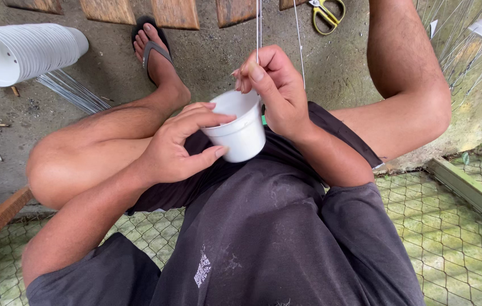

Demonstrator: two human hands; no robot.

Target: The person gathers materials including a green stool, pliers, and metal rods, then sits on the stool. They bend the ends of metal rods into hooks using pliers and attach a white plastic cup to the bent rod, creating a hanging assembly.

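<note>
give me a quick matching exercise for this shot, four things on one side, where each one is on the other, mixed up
Things:
1. small white pot
2. stack of white pots
3. scissors
4. thin wire

Places:
A. on the concrete floor at the top edge, yellow handles
B. pinched by the right hand, running straight up
C. lying on its side, upper left
D. gripped by the left hand over the lap

Pairs: 1-D, 2-C, 3-A, 4-B

Cup [241, 131] held over the lap, between left hand [180, 144] and right hand [275, 90]; thin wires [258, 25] run up from the right hand; stack of pots [23, 51] lies on its side on the floor far left, wire bundle [74, 90] just beside it; scissors [327, 12] on the floor ahead, right of the sandalled foot [156, 56]; wire mesh [462, 238] below right.
</note>
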